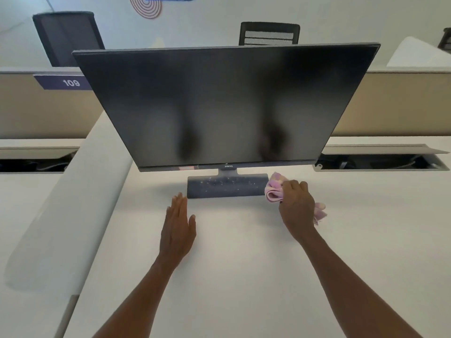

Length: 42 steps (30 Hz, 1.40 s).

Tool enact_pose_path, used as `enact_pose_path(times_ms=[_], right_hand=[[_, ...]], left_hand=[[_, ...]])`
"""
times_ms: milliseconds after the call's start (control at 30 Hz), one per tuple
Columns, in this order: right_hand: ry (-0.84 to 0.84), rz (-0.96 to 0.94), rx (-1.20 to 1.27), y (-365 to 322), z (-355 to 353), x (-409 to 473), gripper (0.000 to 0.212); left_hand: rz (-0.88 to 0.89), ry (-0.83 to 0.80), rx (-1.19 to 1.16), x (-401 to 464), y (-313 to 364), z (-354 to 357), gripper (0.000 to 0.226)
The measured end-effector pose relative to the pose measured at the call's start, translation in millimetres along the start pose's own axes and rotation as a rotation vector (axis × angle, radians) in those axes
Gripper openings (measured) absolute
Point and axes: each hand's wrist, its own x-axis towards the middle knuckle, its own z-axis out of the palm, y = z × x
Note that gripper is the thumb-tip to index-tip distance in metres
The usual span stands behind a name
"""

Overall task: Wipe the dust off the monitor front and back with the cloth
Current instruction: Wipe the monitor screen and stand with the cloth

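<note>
Beside the monitor base, right hand grip clamps the cloth; left hand lies flat, fingers apart.

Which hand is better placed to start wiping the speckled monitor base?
Right. The right hand already grips the pink cloth, bunched at the right end of the dusty base. The left hand lies open and flat on the desk, holding nothing.
</note>
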Motion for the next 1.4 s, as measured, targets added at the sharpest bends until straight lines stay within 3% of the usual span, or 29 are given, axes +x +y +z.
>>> enact_pose_path(times_ms=[133, 267, 467, 667, 833, 900, 1000, 1067, 1133, 1200, 1400], right_hand=[[-0.107, 0.032, -0.103, -10.4, 10.8, 9.5, 0.034], [-0.18, 0.043, -0.132, -18.4, 23.3, 18.8, 0.04], [-0.22, 0.155, 0.012, -30.8, 37.0, 44.0, 0.043], [-0.238, 0.023, 0.13, -47.4, 57.3, 41.7, 0.037], [-0.388, -0.089, 0.266, -52.6, 57.8, 12.8, 0.028], [-0.312, -0.05, 0.313, -46.7, 52.9, 1.8, 0.026], [-0.058, 0.064, 0.159, -35.4, 49.6, -0.2, 0.034], [-0.064, 0.154, 0.052, -32.3, 51.0, 13.2, 0.039], [-0.173, 0.204, -0.031, -39.1, 49.1, 30.1, 0.046], [-0.239, 0.145, 0.038, -54.0, 54.1, 43.6, 0.039], [-0.309, -0.047, 0.443, -101.7, 57.8, 22.4, 0.049]], left_hand=[[-0.033, -0.057, 0.027, -11.9, -19.3, 17.4, 0.066], [-0.064, -0.013, 0.026, -23.4, -28.2, 27.1, 0.07], [-0.085, 0.012, 0.01, -22.3, -27.5, 28.7, 0.07], [-0.108, 0.033, 0.011, -22.4, -26.6, 31.2, 0.07], [-0.1, 0.038, 0.012, -22.3, -26.5, 31.2, 0.07], [-0.102, 0.042, 0.009, -22.3, -25.8, 31.0, 0.071], [-0.105, 0.045, 0.007, -22.2, -25.6, 31.2, 0.071], [-0.104, 0.046, 0.009, -22.1, -25.3, 30.9, 0.071], [-0.1, 0.044, 0.017, -22.3, -25.4, 31.0, 0.071], [-0.101, 0.045, 0.019, -22.5, -25.6, 31.1, 0.071], [-0.111, 0.041, 0.016, -22.4, -26.4, 32.0, 0.071]])
